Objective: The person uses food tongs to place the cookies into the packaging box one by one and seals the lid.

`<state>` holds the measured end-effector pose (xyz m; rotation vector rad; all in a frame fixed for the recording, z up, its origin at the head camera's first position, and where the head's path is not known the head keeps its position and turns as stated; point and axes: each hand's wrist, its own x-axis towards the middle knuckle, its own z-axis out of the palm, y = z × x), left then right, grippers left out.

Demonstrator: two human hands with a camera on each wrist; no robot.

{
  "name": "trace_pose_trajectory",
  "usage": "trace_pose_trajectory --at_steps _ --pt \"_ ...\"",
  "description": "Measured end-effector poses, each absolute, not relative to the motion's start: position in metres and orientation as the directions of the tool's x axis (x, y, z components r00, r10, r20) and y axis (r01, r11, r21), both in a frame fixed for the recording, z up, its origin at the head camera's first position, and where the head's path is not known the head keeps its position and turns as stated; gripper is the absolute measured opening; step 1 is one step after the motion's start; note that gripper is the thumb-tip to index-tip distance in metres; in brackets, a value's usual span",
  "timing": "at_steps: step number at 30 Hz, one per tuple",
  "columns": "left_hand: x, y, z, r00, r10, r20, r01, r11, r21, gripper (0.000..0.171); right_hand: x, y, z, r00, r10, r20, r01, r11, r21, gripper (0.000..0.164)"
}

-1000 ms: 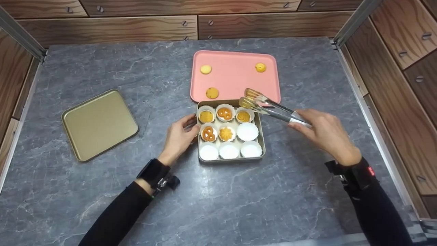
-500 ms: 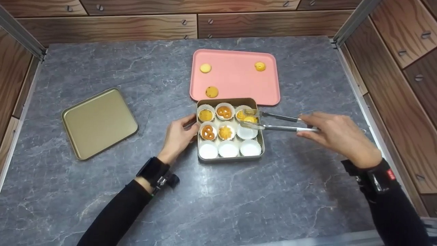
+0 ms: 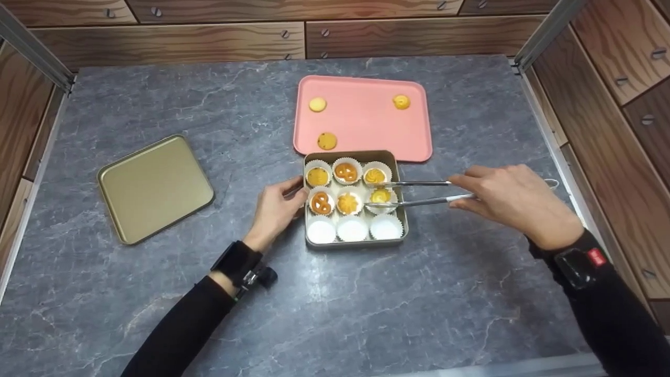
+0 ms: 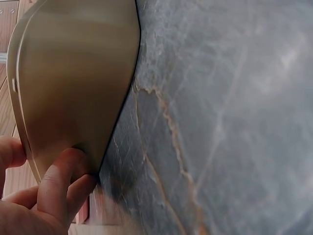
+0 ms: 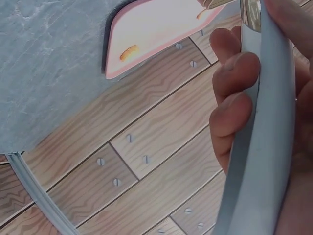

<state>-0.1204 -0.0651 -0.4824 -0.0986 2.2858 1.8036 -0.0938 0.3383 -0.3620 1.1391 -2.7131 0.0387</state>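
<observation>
My right hand (image 3: 510, 193) grips a pair of metal tongs (image 3: 424, 200) with pale handles (image 5: 266, 137). The arms of the tongs are spread, their tips over a gold square tin (image 3: 361, 244). A round yellow cookie (image 3: 380, 196) lies in the tin's middle right paper cup, between the tips. Other cups hold two pretzels (image 3: 321, 202), a star-shaped cookie (image 3: 347, 202), a ridged cookie (image 3: 317, 176) and a swirled cookie (image 3: 374, 176); the front row shows bare white paper cups (image 3: 352, 229). My left hand (image 3: 276, 209) rests its fingertips against the tin's left wall (image 4: 80, 88).
Behind the tin lies a pink tray (image 3: 361, 120) with a pale round cookie (image 3: 317, 104), a speckled cookie (image 3: 327, 141) and a yellow cookie (image 3: 401, 101). A gold lid (image 3: 157, 189) lies at the left. Wood-patterned panels (image 3: 209, 43) border the grey marbled table.
The tongs have moved from the tin's back right corner to its middle right cup. Their arms have spread, and the yellow cookie has been let go in that cup. My left hand stays put.
</observation>
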Motion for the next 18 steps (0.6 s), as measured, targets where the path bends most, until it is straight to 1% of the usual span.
trace_pose_trajectory --at_steps 11,18 --pt "-0.122 -0.065 -0.482 -0.972 0.082 -0.218 -0.19 0.262 0.946 0.05 -0.0941 0.3328 -0.3649 -0.691 -0.703 0.168 -0.702 0.708 0.075 0.05" --pt "-0.1214 -0.0644 -0.4828 -0.972 0.08 -0.22 -0.192 0.265 0.945 0.05 -0.0926 0.3351 -0.365 -0.713 -0.684 0.157 -0.686 0.726 0.043 0.051"
